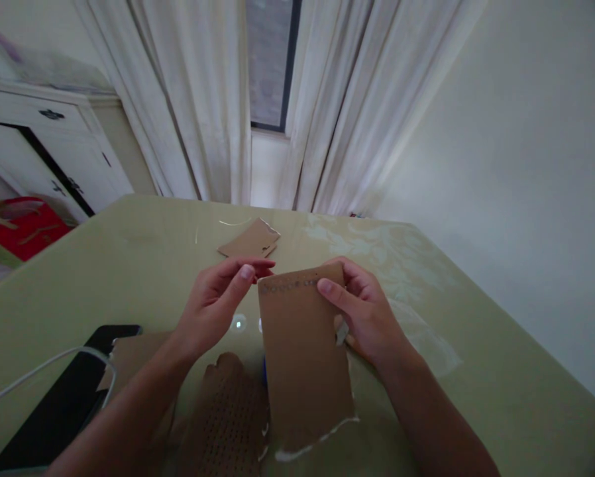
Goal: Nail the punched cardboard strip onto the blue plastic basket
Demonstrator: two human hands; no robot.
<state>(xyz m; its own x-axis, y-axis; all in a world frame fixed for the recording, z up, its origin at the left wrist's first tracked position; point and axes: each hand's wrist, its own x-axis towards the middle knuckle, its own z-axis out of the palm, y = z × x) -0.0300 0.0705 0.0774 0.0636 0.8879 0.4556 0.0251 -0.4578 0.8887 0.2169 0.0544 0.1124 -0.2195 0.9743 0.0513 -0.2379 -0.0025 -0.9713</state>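
Observation:
My right hand (364,301) grips a brown cardboard piece (305,351) by its upper right corner, thumb on the front and fingers behind. The piece stands tilted towards me, with a row of dark marks along its top edge and a torn pale lower edge. Below the right palm a small greyish thing (342,331) pokes out; I cannot make out what it is. By the upper left corner is my left hand (220,298), its thumb and fingers apart and nothing visible between them. A bit of something blue shows behind the cardboard's left edge.
Farther back on the pale green table (143,278) lies a small cardboard scrap (252,240). A perforated cardboard piece (225,411) is close to me. To the left are a black flat object (63,397), a white cable (44,363) and another cardboard piece (133,358).

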